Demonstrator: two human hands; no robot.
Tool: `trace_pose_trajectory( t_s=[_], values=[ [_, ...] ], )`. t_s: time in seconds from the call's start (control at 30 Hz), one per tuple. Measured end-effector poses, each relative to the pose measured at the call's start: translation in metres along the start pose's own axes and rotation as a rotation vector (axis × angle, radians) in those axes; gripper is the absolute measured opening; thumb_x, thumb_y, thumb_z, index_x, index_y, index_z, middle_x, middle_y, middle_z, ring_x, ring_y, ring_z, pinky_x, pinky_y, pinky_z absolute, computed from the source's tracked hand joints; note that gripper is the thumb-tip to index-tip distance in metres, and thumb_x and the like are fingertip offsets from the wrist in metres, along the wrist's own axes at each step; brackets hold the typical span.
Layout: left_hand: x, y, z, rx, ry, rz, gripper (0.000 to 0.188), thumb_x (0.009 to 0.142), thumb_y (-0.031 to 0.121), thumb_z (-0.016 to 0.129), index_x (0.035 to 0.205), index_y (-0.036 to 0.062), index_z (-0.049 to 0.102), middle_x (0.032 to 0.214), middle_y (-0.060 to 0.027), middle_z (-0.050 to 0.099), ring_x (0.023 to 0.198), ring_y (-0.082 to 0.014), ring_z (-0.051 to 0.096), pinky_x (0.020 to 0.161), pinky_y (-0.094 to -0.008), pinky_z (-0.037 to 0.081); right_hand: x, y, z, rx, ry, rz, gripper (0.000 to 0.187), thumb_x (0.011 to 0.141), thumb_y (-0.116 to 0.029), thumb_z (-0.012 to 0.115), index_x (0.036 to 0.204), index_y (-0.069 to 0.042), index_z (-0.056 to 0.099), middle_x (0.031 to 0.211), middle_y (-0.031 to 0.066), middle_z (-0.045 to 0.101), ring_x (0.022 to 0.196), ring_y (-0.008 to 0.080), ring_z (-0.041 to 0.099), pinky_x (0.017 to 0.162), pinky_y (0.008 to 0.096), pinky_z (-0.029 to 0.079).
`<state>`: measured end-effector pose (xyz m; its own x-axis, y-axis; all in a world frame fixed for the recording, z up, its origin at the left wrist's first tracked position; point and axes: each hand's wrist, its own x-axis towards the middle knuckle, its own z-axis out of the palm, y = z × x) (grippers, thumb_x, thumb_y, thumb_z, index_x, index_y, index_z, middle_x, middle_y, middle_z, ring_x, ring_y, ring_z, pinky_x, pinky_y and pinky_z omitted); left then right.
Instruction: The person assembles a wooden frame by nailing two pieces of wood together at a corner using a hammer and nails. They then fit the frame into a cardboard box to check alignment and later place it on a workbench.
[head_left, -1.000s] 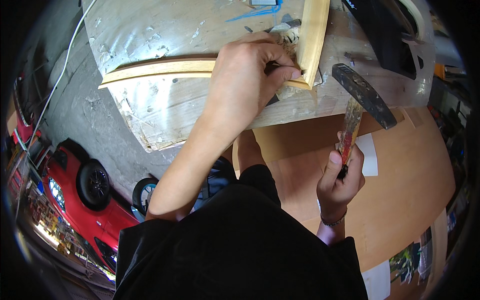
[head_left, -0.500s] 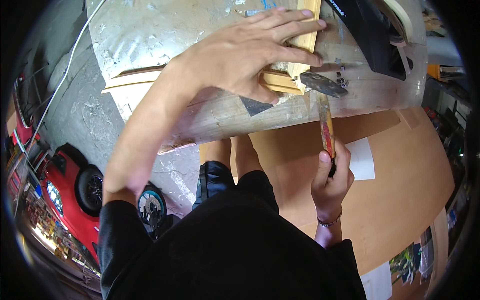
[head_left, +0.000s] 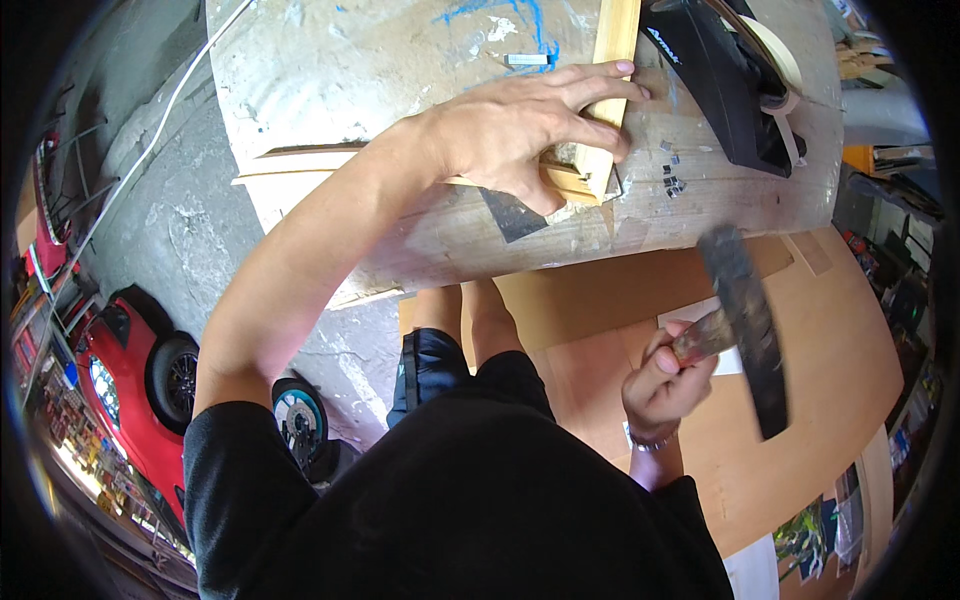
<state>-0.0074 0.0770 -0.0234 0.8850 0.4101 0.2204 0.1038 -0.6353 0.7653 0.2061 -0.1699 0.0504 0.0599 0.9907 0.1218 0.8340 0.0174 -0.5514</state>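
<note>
Two pale yellow wooden mouldings meet at a right-angled corner of a frame [head_left: 617,40] on the worktable. My left hand [head_left: 525,125] bends over this corner. Its fingers hook across the upright strip, while the thumb lies against the lower strip. The lower strip runs on to the left beneath my forearm, which hides part of it. My right hand [head_left: 668,388] is closed around the handle of a hammer [head_left: 748,330], raised away from the frame below the table's near edge. The hammer's dark head is slightly blurred. A dark flat piece [head_left: 512,215] lies beside my left thumb.
Several tiny dark metal pieces [head_left: 674,185] are scattered right of the corner. A black tape dispenser [head_left: 720,100] stands farther right on the worktable [head_left: 390,65]. A small grey strip [head_left: 527,60] lies beyond my left hand. Brown board [head_left: 830,350] spreads below the table at right.
The hammer has swung up and away from the frame corner toward the lower right, its head turned. My left hand's fingers have drawn in and bent more over the strip.
</note>
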Motion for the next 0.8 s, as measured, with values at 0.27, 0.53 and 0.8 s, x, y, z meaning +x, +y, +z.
trace_pose_trajectory(
  t_s=[0.27, 0.53, 0.8],
  values=[
    [0.000, -0.002, 0.000, 0.013, 0.003, -0.011, 0.082, 0.048, 0.014, 0.088, 0.128, 0.0184, 0.068, 0.163, -0.0089, 0.037, 0.152, -0.0377, 0.030, 0.126, -0.0481, 0.031, 0.005, -0.003, 0.002, 0.101, 0.023, 0.055, 0.022, 0.102, -0.012, 0.061, 0.117, 0.003, 0.062, 0.089, 0.0199, 0.069, 0.072, 0.0354, 0.070, 0.062, 0.0380, 0.054],
    [-0.001, 0.003, 0.000, -0.007, -0.011, -0.064, 0.082, 0.048, 0.013, 0.088, 0.127, 0.0190, 0.069, 0.164, -0.0077, 0.036, 0.154, -0.0360, 0.027, 0.126, -0.0478, 0.031, 0.005, -0.008, 0.005, 0.055, -0.038, 0.077, 0.018, 0.104, -0.011, 0.056, 0.113, 0.002, 0.063, 0.090, 0.0204, 0.071, 0.074, 0.0357, 0.071, 0.062, 0.0401, 0.054],
    [0.000, -0.001, 0.002, -0.004, -0.003, -0.031, 0.076, 0.051, 0.015, 0.088, 0.124, 0.0185, 0.069, 0.164, -0.0082, 0.036, 0.155, -0.0364, 0.024, 0.127, -0.0491, 0.029, 0.006, -0.009, 0.008, 0.098, -0.109, 0.171, 0.020, 0.102, -0.015, 0.062, 0.113, 0.003, 0.061, 0.087, 0.0211, 0.067, 0.074, 0.0404, 0.069, 0.061, 0.0444, 0.054]
  ],
)
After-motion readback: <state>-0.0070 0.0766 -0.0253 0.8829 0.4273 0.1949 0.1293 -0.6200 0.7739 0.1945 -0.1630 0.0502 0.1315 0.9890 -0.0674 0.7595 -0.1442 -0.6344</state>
